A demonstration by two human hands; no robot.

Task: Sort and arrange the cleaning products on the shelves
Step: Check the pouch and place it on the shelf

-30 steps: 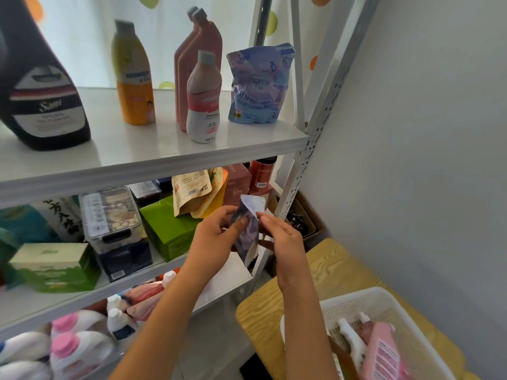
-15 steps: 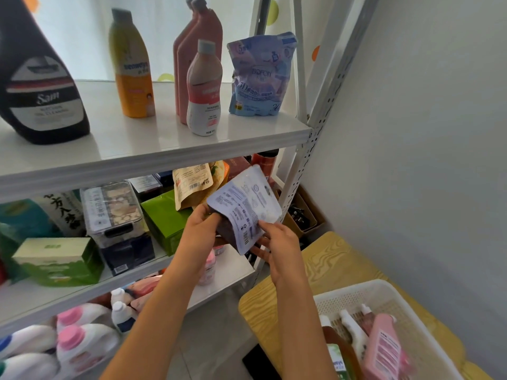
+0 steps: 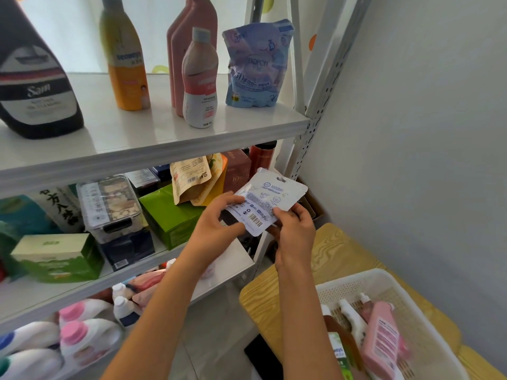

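A flat white packet (image 3: 270, 198) with a barcode and a hang hole is held in both hands in front of the middle shelf's right end. My left hand (image 3: 216, 223) pinches its lower left edge. My right hand (image 3: 295, 229) grips its lower right side from below. The packet's printed back faces me, tilted up to the right. On the top shelf (image 3: 164, 144) stand a black bottle (image 3: 35, 86), a yellow-orange bottle (image 3: 126, 56), pink bottles (image 3: 200, 78) and a blue pouch (image 3: 256, 64).
The middle shelf holds green boxes (image 3: 59, 257), a clear lidded box (image 3: 112, 207), a tan pouch (image 3: 192, 179) and dark red items. White jugs with pink caps (image 3: 79, 338) lie on the bottom shelf. A white basket (image 3: 384, 283) with bottles sits on a wooden table (image 3: 329, 259) at the right, beside the wall.
The packet went from edge-on to flat, its printed back now facing me, and it has risen slightly to the right. Both hands still hold it.
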